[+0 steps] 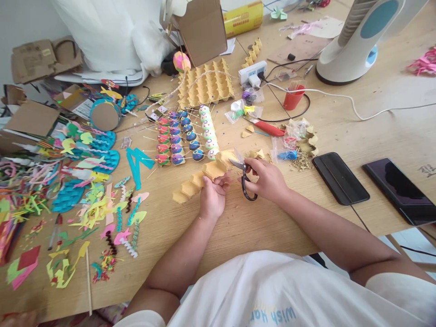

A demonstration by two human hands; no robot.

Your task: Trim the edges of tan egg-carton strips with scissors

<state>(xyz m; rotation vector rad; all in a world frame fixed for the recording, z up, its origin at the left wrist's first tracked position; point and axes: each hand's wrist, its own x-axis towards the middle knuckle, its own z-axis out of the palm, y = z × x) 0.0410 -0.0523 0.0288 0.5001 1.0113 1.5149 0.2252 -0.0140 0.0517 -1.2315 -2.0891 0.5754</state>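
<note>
My left hand [214, 195] grips a strip of yellow egg carton [190, 186] that slants across the front of the table. In my right hand [267, 178] is a pair of scissors [244, 168] with black handles, its blades against the right end of the strip. Just behind lie rows of painted egg-carton caterpillars: a red and green one [163, 141], a purple one [175, 138], a blue one [191, 135] and a white dotted one [208, 127]. Thin sticks poke out of their sides. A small carton scrap [258, 154] lies beside my right hand.
A whole egg tray [206, 84] lies at the back. Phones [340, 178] and a white fan [350, 45] stand right, near a red cup of sticks [294, 96] and a power strip [252, 71]. Coloured paper scraps [91, 204] cover the left side. Another person's hand [22, 318] shows bottom left.
</note>
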